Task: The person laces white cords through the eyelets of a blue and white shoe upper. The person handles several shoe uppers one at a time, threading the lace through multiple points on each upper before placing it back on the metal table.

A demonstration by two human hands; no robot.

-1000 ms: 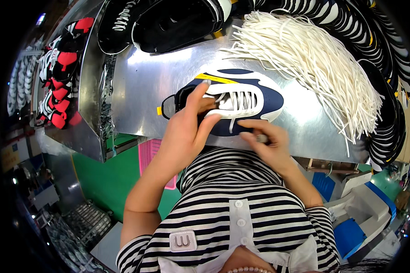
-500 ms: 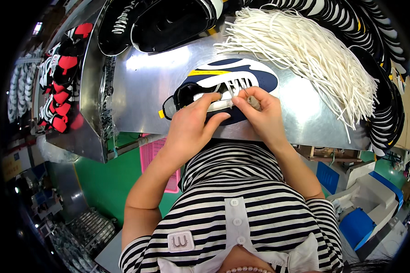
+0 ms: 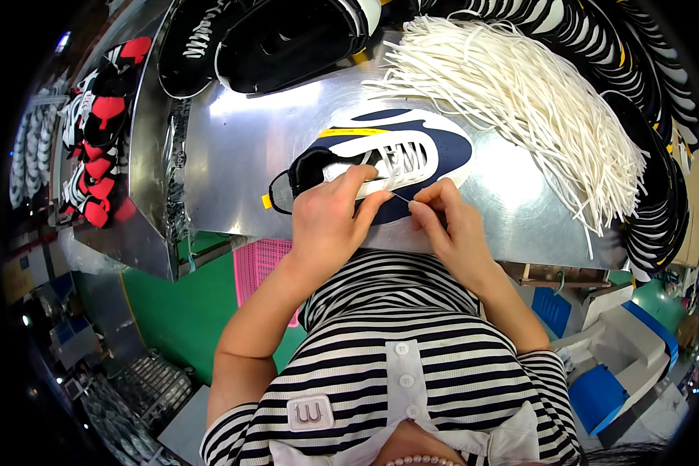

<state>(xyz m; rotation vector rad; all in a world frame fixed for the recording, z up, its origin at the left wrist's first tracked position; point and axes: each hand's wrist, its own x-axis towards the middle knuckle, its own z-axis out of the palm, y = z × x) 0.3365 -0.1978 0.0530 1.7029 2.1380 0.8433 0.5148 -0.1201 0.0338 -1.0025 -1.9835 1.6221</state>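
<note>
1. Navy/white shoe [image 3: 373, 145]: on metal surface [image 3: 233, 155] in front of you, toe to R, heel w/ yellow tab [image 3: 266, 201] to L; white lace [image 3: 397, 161] across its opening.
2. Your L hand [image 3: 326, 221]: thumb & index narrow, gripping shoe's near edge.
3. Your R hand [image 3: 457, 233]: narrow pinch on thin rod [image 3: 400, 198], far end at L thumb; exact contact can't tell.
4. White cord bundle [image 3: 512, 101]: beyond shoe, to R.
5. Pink basket [image 3: 260, 268]: below surface, L of you.
</note>
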